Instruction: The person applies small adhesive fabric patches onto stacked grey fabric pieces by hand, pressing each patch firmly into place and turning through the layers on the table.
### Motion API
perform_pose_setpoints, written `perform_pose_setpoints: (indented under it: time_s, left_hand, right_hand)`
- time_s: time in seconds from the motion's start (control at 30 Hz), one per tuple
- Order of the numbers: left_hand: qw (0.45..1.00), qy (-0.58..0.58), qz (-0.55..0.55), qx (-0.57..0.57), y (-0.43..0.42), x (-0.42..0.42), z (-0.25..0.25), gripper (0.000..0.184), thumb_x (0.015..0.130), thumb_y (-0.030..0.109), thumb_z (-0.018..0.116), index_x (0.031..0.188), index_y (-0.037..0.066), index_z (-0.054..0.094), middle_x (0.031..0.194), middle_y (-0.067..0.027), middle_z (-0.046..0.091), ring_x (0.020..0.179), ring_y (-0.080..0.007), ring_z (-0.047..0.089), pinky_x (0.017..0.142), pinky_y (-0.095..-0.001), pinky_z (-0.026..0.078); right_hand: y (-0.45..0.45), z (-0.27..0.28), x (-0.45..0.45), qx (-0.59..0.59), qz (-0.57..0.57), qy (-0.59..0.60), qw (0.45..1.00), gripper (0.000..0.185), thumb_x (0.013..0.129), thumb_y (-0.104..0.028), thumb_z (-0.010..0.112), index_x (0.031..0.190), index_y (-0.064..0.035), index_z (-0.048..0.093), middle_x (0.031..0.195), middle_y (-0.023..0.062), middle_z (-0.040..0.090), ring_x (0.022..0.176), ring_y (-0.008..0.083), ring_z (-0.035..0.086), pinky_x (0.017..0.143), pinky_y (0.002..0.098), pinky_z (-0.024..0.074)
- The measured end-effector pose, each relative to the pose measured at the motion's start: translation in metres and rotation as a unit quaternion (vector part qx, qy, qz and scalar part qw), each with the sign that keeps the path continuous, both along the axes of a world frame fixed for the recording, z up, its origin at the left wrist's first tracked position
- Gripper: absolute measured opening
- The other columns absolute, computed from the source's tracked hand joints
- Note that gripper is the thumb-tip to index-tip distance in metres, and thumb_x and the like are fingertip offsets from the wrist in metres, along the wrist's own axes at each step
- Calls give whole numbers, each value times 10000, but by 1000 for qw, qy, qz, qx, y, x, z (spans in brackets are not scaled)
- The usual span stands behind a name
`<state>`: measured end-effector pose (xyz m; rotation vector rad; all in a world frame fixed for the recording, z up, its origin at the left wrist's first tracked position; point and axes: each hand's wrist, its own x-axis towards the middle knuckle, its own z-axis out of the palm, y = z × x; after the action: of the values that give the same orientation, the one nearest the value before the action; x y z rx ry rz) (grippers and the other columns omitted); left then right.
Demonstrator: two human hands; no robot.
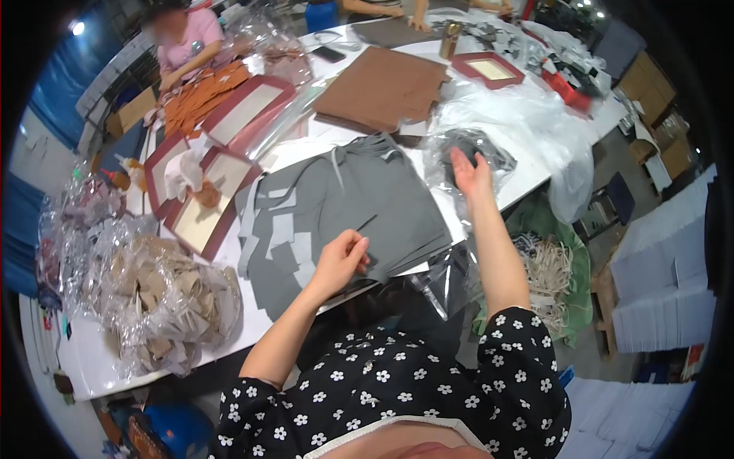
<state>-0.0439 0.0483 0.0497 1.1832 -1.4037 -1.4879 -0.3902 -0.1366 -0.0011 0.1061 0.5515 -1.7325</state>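
My left hand [342, 262] is over the near part of a wide stack of dark grey sheets [382, 191]. Its fingers are curled together, and a thin dark pointed item shows beside them; what they grip is too small to name. To the right, my right hand [471, 173] has its fingers spread and holds nothing, at a clear plastic bag [501, 157] with dark grey pieces inside. Small light grey pieces [283, 229] lie on the left part of the stack. Behind the stack is a pile of brown sheets [382, 88].
Dark red trays [206, 237] and a clear bag of tan scraps [164, 294] are at left. Crumpled white plastic [527, 122] covers the right side. A person [187, 42] sits behind orange pieces [200, 96]. A metallic flask [450, 40] stands at the back.
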Motion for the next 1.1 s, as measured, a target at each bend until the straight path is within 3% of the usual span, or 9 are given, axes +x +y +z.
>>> perform_pose_setpoints:
  time_s: [0.07, 0.13, 0.23, 0.33, 0.43, 0.67, 0.87, 1.0, 1.1]
  left_hand:
    - [999, -25, 25, -41, -5, 10, -3, 230, 986, 230, 525, 902, 17, 552, 707, -51, 604, 647, -120, 583, 588, -283, 484]
    - [991, -72, 62, -92, -16, 24, -5, 206, 970, 207, 540, 896, 17, 563, 728, -66, 623, 689, -162, 611, 626, -325, 494]
    - [922, -310, 106, -205, -33, 41, 9, 168, 940, 194, 563, 994, 39, 596, 916, -113, 672, 926, -272, 636, 791, -402, 478]
    - [834, -374, 86, -398, -62, 47, -14, 287, 928, 231, 567, 1181, 97, 587, 1222, -149, 601, 1224, -344, 494, 985, -461, 389]
    - [758, -512, 68, -398, -73, 46, -29, 419, 947, 275, 536, 1348, 161, 497, 1440, -147, 428, 1391, -324, 306, 1105, -478, 259]
    - [767, -509, 85, -380, -79, 51, -53, 420, 956, 296, 497, 1352, 156, 500, 1454, -164, 405, 1388, -329, 310, 1144, -496, 198]
    - [782, -492, 91, -373, -79, 52, -52, 405, 953, 275, 501, 1339, 154, 516, 1442, -164, 421, 1385, -325, 316, 1145, -491, 197]
    - [788, -480, 97, -374, -79, 52, -52, 402, 954, 255, 496, 1341, 147, 512, 1439, -164, 425, 1383, -327, 318, 1147, -486, 194]
    - [791, -480, 98, -366, -80, 54, -52, 399, 959, 239, 488, 1347, 146, 504, 1441, -164, 423, 1381, -329, 324, 1148, -483, 197]
  right_hand:
    - [21, 23, 29, -9, 61, 110, 992, 407, 1005, -174, 382, 1283, 114, 307, 1287, 289, 498, 1180, 358, 545, 900, 443, 506]
    - [46, 35, 61, 51, 83, 240, 966, 269, 971, -176, 456, 1161, 14, 454, 1183, 186, 589, 1050, 256, 613, 795, 369, 503]
    - [80, 24, 96, 61, 145, 358, 921, 216, 905, -227, 584, 1051, -68, 575, 1024, 50, 636, 873, 149, 615, 751, 298, 473]
    - [98, 24, 142, 21, 275, 428, 861, 300, 899, -249, 630, 1107, -38, 580, 1016, 65, 653, 901, 162, 619, 776, 311, 477]
    - [87, 27, 169, 20, 340, 508, 791, 374, 891, -275, 644, 1157, -20, 577, 1036, 60, 650, 929, 152, 610, 793, 307, 473]
    - [52, 23, 183, 24, 451, 591, 669, 317, 898, -280, 590, 1091, -29, 613, 881, 15, 623, 803, 119, 558, 710, 282, 418]
    - [26, 37, 200, 93, 484, 587, 642, 291, 895, -289, 599, 1003, -20, 628, 810, -31, 559, 707, 96, 490, 663, 290, 399]
    - [29, 63, 224, 134, 501, 671, 531, 453, 859, -358, 641, 1063, 44, 604, 850, 76, 577, 712, 169, 504, 640, 333, 413]
    - [42, 68, 244, 122, 479, 715, 494, 630, 848, -372, 648, 1225, 117, 523, 1091, 210, 608, 913, 288, 596, 759, 409, 469]
